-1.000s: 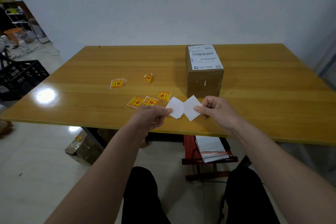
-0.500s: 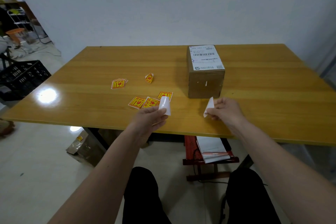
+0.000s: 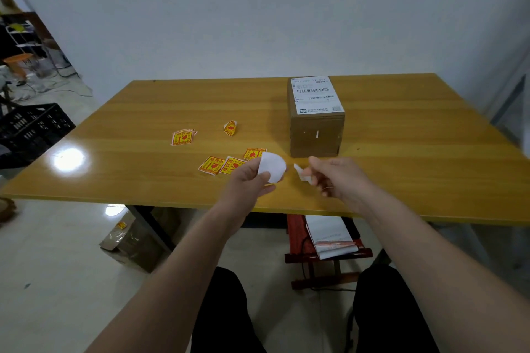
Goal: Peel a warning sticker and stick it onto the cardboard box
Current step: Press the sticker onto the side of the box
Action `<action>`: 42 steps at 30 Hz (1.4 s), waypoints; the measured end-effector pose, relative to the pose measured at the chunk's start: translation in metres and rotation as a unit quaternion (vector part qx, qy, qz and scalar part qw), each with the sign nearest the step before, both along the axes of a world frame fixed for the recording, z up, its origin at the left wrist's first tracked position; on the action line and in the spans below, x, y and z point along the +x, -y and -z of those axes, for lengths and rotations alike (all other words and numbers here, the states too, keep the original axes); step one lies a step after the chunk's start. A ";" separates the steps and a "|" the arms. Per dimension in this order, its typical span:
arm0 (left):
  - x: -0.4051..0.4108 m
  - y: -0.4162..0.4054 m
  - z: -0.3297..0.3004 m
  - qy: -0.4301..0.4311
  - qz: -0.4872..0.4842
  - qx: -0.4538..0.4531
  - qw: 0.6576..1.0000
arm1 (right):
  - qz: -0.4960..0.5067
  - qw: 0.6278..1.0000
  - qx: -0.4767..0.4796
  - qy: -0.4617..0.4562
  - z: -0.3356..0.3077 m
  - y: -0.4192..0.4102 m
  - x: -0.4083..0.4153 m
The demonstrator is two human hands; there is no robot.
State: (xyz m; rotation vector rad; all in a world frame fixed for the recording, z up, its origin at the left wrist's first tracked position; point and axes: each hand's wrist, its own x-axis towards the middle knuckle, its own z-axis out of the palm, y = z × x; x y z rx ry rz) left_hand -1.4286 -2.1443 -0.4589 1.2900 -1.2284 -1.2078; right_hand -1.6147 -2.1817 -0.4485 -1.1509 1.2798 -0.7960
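A brown cardboard box (image 3: 315,135) with a white shipping label on top stands on the wooden table (image 3: 415,166). In front of it, my left hand (image 3: 246,183) pinches a curled white sheet (image 3: 272,166), blank side toward me. My right hand (image 3: 341,178) pinches a smaller white piece (image 3: 301,173) just right of it. The two pieces are apart; I cannot tell which is sticker and which is backing. Yellow-and-red warning stickers (image 3: 211,165) lie flat just left of my left hand.
A small stack of stickers (image 3: 183,137) and one curled sticker (image 3: 230,128) lie farther left on the table. A black crate (image 3: 31,129) stands on the floor at left. Under the table are a red stool (image 3: 327,255) with papers and a cardboard piece (image 3: 129,241).
The two white pieces, joined a second ago, have come apart. My hands separated, then my right hand moved back toward the left. The left piece has curled over.
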 end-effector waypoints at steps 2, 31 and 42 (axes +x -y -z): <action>-0.008 -0.004 -0.002 0.153 0.005 -0.119 0.981 | -0.030 0.998 0.046 0.027 -0.004 -0.003 0.003; -0.027 0.009 0.002 0.328 -0.093 -0.098 0.935 | 0.121 0.987 -0.020 0.105 0.000 0.008 -0.042; -0.088 0.054 0.007 0.036 -0.129 0.039 0.990 | 0.224 0.964 -0.047 0.139 0.023 0.020 -0.012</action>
